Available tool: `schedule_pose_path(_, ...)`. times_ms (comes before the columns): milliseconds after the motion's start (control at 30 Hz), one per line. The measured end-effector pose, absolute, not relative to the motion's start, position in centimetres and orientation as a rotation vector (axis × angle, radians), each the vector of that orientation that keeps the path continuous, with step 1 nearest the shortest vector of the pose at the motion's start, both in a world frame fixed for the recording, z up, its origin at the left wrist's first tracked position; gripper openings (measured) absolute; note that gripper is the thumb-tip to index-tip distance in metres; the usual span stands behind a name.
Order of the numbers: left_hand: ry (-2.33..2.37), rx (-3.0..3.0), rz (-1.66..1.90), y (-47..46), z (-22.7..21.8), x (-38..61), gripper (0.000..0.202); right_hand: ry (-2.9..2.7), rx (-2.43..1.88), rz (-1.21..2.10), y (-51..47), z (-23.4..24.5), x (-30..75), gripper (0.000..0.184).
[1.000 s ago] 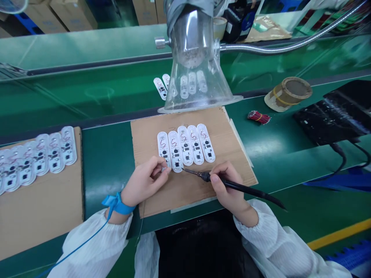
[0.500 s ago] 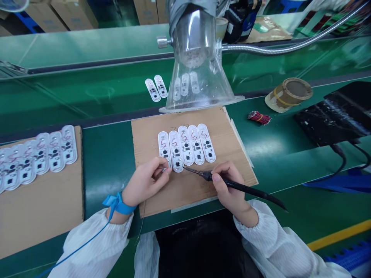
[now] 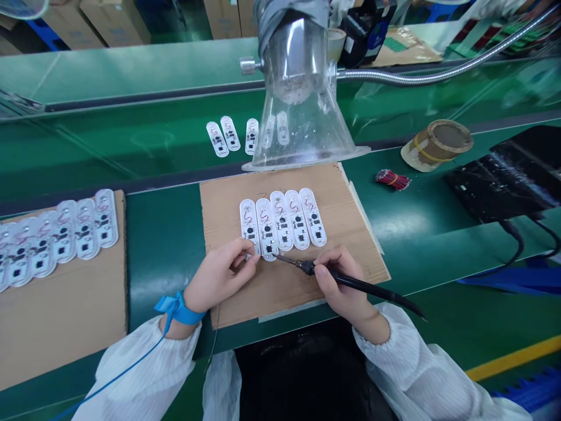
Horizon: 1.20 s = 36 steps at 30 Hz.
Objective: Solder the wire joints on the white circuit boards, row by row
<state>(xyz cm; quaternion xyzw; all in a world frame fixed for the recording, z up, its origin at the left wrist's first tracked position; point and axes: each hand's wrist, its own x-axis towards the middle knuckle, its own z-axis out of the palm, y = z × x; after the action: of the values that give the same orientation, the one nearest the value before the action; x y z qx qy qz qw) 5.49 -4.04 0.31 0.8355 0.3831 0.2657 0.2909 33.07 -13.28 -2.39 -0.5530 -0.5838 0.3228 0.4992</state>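
Several white oblong LED circuit boards [image 3: 283, 221] lie side by side on a brown cardboard sheet [image 3: 280, 292], each with a red squiggle of wire and black components. My right hand [image 3: 342, 280] is shut on a black soldering iron [image 3: 362, 285], whose fine tip touches or nearly touches the lower edge of the second board from the left. My left hand [image 3: 221, 275] pinches a thin silvery item [image 3: 251, 256] at that board's lower left edge. Its fingers hide most of this item, so I cannot tell exactly what it is.
A clear plastic fume hood [image 3: 302, 111] on a metal hose hangs above the cardboard. More boards ride a green conveyor belt [image 3: 144, 140] behind it. A cardboard sheet of boards [image 3: 65, 316] lies left; a red wire bundle [image 3: 392, 180], tape roll [image 3: 437, 145] and black device [image 3: 499, 175] lie right.
The boards on the far belt have moved left, and more have come out from behind the hood. The soldering iron's rear end has swung slightly up and left; my left hand stays nearly still.
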Motion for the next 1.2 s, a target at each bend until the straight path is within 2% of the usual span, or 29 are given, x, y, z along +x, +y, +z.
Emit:
schedule_pose_path(967, 1.065, 2.187, 0.637, -4.2, 0.5, 4.9, 0.008, -1.493, -1.309, 0.805, -12.8, -1.6, 32.9, 0.011)
schedule_pose_path(1133, 1.434, 1.988, 0.804, -2.8, 0.5, 2.3, 0.007, -1.348, -1.285, 0.774, -12.9, -2.4, 33.1, 0.020)
schedule_pose_path(1200, 1.618, 1.898, 0.893, -0.7, 0.5, 0.5, 0.013, -1.349, -1.279, 0.772, -13.0, -2.4, 33.1, 0.019)
